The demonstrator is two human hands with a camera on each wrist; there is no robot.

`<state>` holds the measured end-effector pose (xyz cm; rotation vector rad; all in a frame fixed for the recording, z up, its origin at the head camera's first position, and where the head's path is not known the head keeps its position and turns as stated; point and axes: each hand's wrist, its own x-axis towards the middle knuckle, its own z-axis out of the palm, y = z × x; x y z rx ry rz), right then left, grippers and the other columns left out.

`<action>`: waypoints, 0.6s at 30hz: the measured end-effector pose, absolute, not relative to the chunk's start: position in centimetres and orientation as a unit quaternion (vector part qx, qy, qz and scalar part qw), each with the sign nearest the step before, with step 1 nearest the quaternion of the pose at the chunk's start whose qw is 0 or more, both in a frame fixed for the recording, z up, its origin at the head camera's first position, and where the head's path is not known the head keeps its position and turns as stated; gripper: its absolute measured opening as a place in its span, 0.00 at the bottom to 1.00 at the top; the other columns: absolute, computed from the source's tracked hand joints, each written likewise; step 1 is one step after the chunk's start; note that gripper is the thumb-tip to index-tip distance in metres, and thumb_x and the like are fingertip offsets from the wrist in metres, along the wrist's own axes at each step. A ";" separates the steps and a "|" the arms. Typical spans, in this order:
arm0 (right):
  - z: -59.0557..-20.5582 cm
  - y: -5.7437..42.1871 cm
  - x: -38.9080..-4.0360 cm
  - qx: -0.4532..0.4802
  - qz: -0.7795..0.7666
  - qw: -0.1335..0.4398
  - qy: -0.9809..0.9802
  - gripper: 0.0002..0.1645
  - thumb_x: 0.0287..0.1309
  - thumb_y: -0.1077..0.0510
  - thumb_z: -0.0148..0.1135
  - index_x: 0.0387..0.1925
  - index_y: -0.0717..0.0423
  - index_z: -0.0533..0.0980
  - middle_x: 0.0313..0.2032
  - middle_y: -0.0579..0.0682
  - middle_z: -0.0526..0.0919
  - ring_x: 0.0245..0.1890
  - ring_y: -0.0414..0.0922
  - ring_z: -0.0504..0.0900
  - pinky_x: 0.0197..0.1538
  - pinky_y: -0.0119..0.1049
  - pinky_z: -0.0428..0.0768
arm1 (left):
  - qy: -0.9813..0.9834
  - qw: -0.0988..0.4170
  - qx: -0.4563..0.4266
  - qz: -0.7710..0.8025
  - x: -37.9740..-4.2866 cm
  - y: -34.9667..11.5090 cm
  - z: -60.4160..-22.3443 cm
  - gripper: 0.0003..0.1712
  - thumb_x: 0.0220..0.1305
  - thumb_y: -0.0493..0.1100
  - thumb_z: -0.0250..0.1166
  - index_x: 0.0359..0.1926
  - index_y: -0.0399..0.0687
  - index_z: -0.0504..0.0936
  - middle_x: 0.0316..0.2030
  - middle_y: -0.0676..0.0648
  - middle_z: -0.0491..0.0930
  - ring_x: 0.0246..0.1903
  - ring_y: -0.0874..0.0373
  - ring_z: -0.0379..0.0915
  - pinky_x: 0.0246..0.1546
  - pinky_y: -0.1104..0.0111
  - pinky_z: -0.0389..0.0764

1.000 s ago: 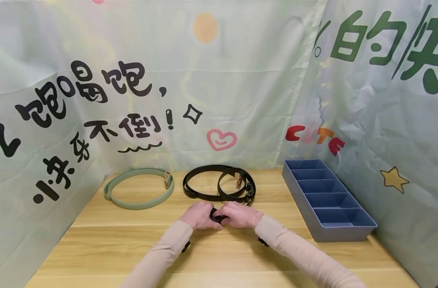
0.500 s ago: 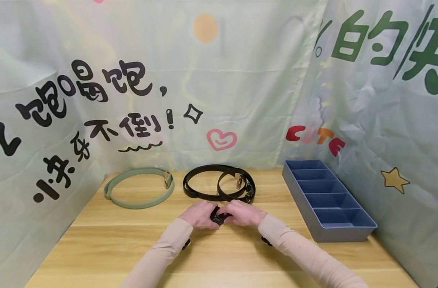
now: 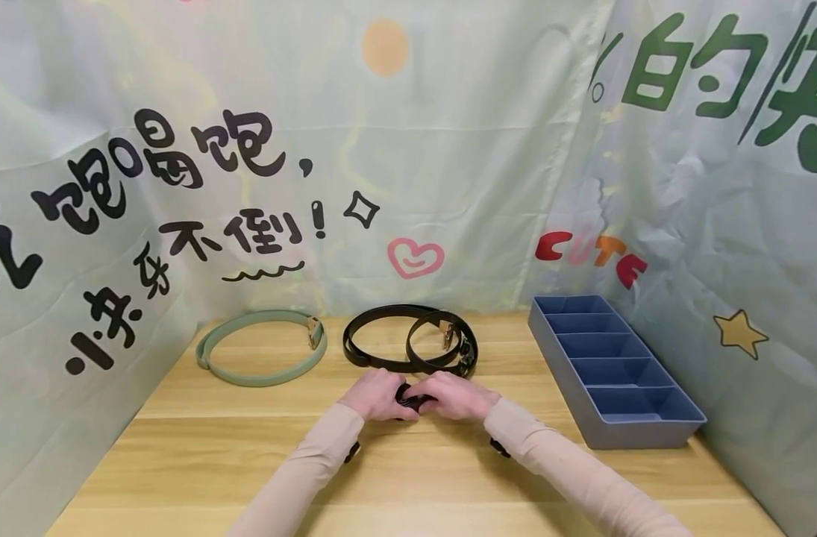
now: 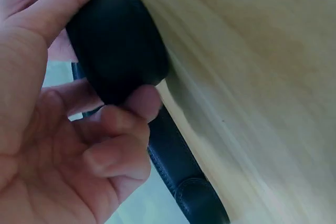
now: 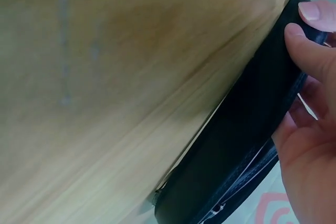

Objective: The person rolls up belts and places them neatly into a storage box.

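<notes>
At the middle of the table, my left hand (image 3: 373, 395) and right hand (image 3: 458, 395) hold a tightly coiled black belt (image 3: 415, 403) between them. In the left wrist view, the left thumb and fingers grip the coil (image 4: 118, 45) from two sides. The right thumb and a finger pinch a black strap (image 5: 231, 124) in the right wrist view. Just behind the hands lies a large black belt loop (image 3: 350, 344) with a gold buckle (image 3: 446, 335). A smaller black loop (image 3: 410, 347) overlaps it; whether this joins the coil is hidden by the right hand.
A light green belt (image 3: 260, 381) lies in a ring at the back left. On the right stands a blue-grey box (image 3: 639, 436) with several compartments in a row. Printed cloth (image 3: 482, 171) hangs around the back and sides of the wooden table (image 3: 408, 485).
My right hand has shifted slightly to the right, while the fingers move a little on the coiled belt. The other belts and the box stay where they were.
</notes>
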<state>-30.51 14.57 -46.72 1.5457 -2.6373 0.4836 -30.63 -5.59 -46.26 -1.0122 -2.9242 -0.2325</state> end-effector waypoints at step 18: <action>-46.5 14.4 -30.0 0.490 0.148 0.021 -0.859 0.12 0.61 0.56 0.65 0.47 0.47 0.81 0.39 0.39 0.86 0.35 0.32 0.82 0.41 0.22 0.76 | -0.948 -0.013 -0.309 -0.077 -30.2 -5.2 -45.8 0.28 0.42 0.71 0.73 0.22 0.55 0.74 0.18 0.57 0.72 0.18 0.63 0.66 0.20 0.70 0.67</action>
